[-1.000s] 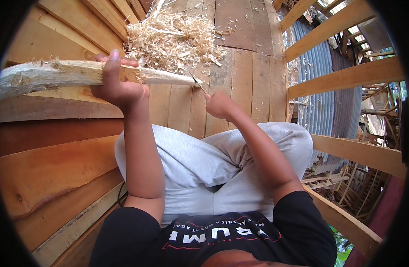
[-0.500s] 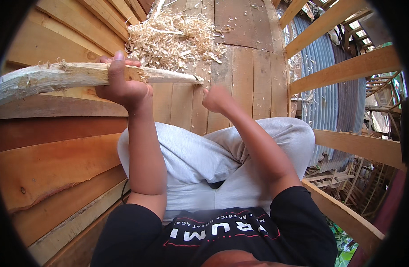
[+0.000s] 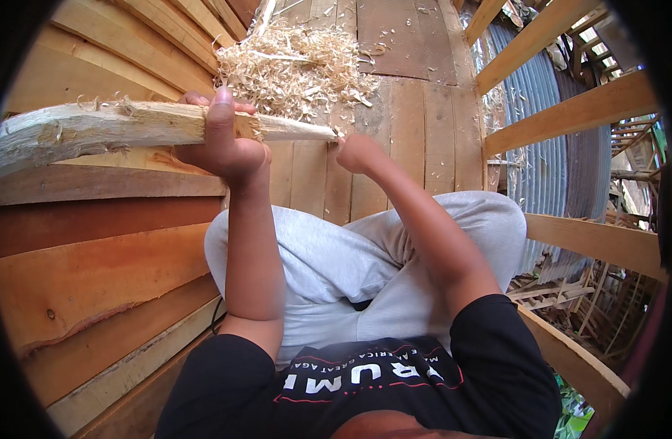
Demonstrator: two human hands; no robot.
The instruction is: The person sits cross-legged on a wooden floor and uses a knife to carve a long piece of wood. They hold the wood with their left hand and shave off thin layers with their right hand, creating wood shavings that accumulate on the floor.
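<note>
A long, pale, rough-hewn wooden stick [image 3: 142, 123] runs from the left edge of the view toward the middle, thick at the left and tapering to a thin end. Frayed fibres stand up along its surface. My left hand [image 3: 233, 143] is wrapped around it, thumb over the near side, other fingers mostly hidden behind the wood. Close against the thin tip is my right hand [image 3: 361, 154], its fingers curled closed. Whatever they may hold is hidden; a small dark bit shows between them and the tip.
A heap of curly wood shavings [image 3: 299, 69] lies on the plank floor [image 3: 405, 139] ahead. Board walling [image 3: 102, 274] rises on my left. On the right is a slatted wooden railing [image 3: 570, 110], with corrugated metal sheets [image 3: 533, 168] beyond. My crossed legs [image 3: 314, 249] are below my hands.
The small gap between my right hand and the stick's tip has closed. My left hand keeps its grip, and the whole scene has shifted slightly to the right.
</note>
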